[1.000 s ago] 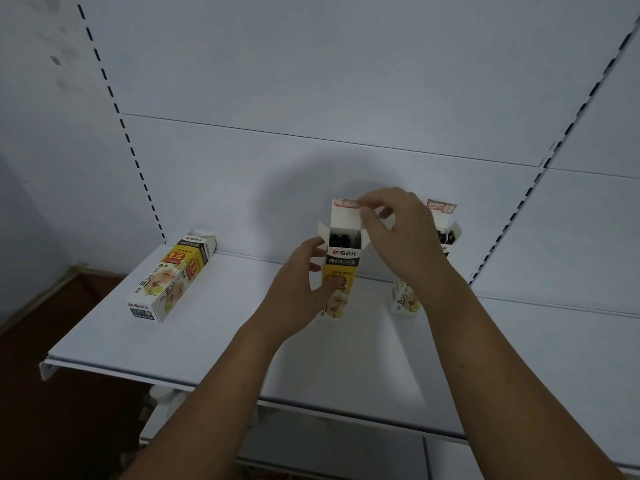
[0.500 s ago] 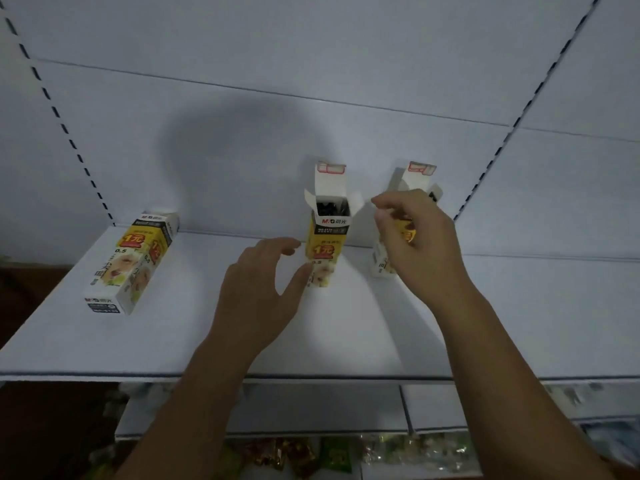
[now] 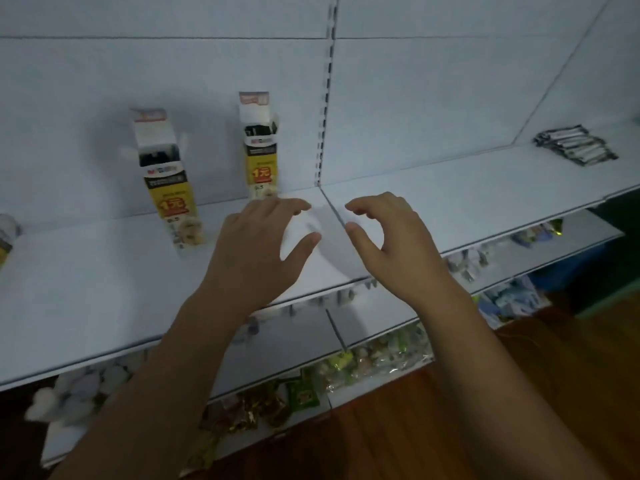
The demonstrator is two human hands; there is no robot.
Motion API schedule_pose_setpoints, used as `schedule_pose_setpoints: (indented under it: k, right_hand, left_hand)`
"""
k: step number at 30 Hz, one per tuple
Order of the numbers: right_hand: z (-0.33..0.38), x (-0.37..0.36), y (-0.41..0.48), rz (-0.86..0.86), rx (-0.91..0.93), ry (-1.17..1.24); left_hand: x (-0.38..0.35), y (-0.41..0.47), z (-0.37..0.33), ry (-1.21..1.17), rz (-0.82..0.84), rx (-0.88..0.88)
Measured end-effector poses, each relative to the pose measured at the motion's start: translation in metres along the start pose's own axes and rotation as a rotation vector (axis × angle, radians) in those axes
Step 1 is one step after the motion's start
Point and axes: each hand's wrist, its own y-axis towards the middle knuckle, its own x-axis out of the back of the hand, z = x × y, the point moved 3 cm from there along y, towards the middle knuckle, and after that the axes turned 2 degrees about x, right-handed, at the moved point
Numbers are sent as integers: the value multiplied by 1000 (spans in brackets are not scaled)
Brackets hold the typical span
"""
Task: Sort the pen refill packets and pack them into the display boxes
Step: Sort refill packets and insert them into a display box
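Display boxes: two stand upright on the top shelf in the head view, both yellow, black and white with the top flap raised.
Nearer box: left of the two, toward the shelf front; dark contents show in its open mouth.
Farther box: close to the back panel, just left of the slotted upright; dark contents show at its mouth too.
Edge item: one yellow and white thing cut off at the far left of the shelf; too blurred and cropped to tell what it is.
Pen refill packets: one loose pile of dark packets with pale stripes, far right on the same shelf level, well apart from both boxes and both hands; the number in the pile cannot be told.
Top shelf: white, made of two boards that meet at a seam between the hands.
Left hand: above the shelf in front of the farther box, palm down, fingers spread and lightly bent, holding nothing.
Right hand: beside the left, just across the seam, fingers loosely curved with the thumb out, holding nothing.
Hands, count: two, bare forearms both in view, near each other but apart.
Lower shelves: two levels below, holding small snack packets in green and gold, and white fluffy items at the left.
Floor: brown wood at the lower right.
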Motion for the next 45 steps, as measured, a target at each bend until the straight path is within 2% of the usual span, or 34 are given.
schedule_pose_setpoints:
  k: [11, 18, 28, 35, 45]
  right_hand:
    - [-193, 189, -125, -105, -244, -121]
    - [-283, 278, -178, -198, -404, -191]
    - [-422, 353, -167, -217, -557, -365]
    - [-504, 406, -127, -233, -632, -437]
    - [-629, 455, -103, -259, -633, -368]
  left_hand:
    - [-151, 58, -260, -78, 112, -286]
    - [-232, 92, -384, -133, 200, -410]
    - [-363, 195, -479, -287, 212, -584]
    - [-427, 285, -552, -308, 312, -621]
    - [-512, 358, -612, -348, 349, -598]
